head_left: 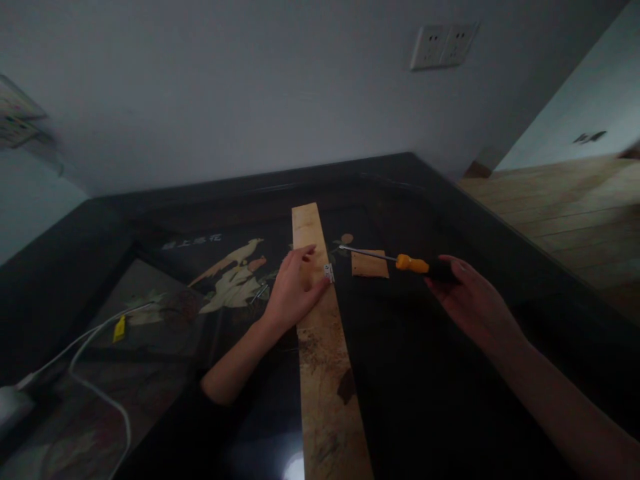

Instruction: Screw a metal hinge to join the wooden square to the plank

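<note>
A long wooden plank (325,373) lies lengthwise on the dark tabletop. My left hand (295,283) grips it from above, its fingers curled over the wood and its thumb against a small metal hinge (329,272) at the plank's right edge. In my right hand (470,290) is a screwdriver (413,264) with an orange and black handle, its shaft pointing left toward the hinge. The tip is a short way from the hinge, apart from it. Beneath the shaft a small flat wooden block (370,265) rests on the table, to the right of the plank.
Small metal pieces, perhaps screws (259,292), lie left of my left hand on the tabletop's bird inlay (230,273). A white cable (100,397) with a yellow tag (119,329) runs along the left. Behind the raised table edge (250,183) stands a wall with sockets (444,47).
</note>
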Demonstrator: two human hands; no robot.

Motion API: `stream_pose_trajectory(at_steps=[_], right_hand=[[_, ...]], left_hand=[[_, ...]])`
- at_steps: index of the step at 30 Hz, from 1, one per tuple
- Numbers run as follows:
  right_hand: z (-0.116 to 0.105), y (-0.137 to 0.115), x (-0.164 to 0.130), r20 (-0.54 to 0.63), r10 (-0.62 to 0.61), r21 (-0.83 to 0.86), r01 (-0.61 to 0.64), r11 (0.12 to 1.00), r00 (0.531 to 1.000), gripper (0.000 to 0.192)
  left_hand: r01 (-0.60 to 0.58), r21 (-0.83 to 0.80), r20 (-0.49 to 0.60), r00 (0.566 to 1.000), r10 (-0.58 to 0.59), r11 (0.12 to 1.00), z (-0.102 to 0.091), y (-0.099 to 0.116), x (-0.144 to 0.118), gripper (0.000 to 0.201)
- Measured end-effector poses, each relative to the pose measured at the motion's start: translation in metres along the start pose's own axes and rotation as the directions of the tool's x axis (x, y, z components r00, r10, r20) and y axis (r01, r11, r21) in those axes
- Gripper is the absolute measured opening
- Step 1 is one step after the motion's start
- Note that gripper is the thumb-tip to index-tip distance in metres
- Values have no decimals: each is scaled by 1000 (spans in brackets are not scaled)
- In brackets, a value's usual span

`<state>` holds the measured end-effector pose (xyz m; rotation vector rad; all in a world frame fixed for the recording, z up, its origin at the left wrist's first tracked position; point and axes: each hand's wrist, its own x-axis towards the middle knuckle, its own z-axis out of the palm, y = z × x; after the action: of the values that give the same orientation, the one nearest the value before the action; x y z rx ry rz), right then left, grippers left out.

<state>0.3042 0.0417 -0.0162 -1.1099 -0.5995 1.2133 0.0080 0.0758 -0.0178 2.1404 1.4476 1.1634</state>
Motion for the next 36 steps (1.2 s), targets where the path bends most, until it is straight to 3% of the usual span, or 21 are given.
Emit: stream_pose_trajectory(at_steps=[3,6,8,10,12,14,17,19,21,22,24,26,28,32,36], right_hand=[[14,-27,-2,31,-123,-23,124,992,992,29],[43,-64,-11,177,-309,-86,327,941,935,24],[72,-86,-22,360,-397,-153,473,868,844,26],[105,-100,-34,569,-407,-215,607,765,715,27],[136,-104,-44,698,-400,-211,704,678,595,25],[163,-99,-48,780,-380,-165,749,642,498,28],[189,-86,-42,842,-351,-93,750,655,410,32],[197,-78,-35,867,-317,-62,714,697,384,33],[195,-70,-25,869,-287,-52,651,757,404,36],[190,-65,-20,857,-274,-63,615,786,437,39],[172,-49,-8,802,-236,-129,544,829,549,43],[148,-26,5,737,-114,-257,432,865,666,42],[123,0,18,683,29,-366,307,878,730,44],[94,43,29,639,222,-476,152,866,736,56],[95,57,25,541,429,-568,-62,821,724,68]], left_hand=[[-49,-8,-132,990,47,999,-30,21,12,41],[-85,-107,-140,988,69,991,-57,58,20,24],[-89,-227,-88,994,71,970,-66,82,21,24],[-53,-354,0,998,57,934,-68,100,19,34],[-4,-436,54,998,31,900,-68,108,17,46],[22,-470,33,999,-8,882,-69,107,15,52],[31,-463,-50,997,-61,886,-75,97,17,55],[54,-440,-55,995,-87,896,-82,90,19,62],[82,-435,-43,993,-112,897,-88,84,23,66],[92,-441,-49,991,-126,893,-91,80,25,66],[81,-468,-103,984,-145,880,-97,73,29,64],[16,-496,-194,973,-129,868,-101,67,33,70],[-85,-512,-285,956,-76,855,-103,62,36,81],[-164,-454,-364,931,-14,876,-93,57,38,80],[-218,-390,-379,923,60,895,-73,52,41,77]])
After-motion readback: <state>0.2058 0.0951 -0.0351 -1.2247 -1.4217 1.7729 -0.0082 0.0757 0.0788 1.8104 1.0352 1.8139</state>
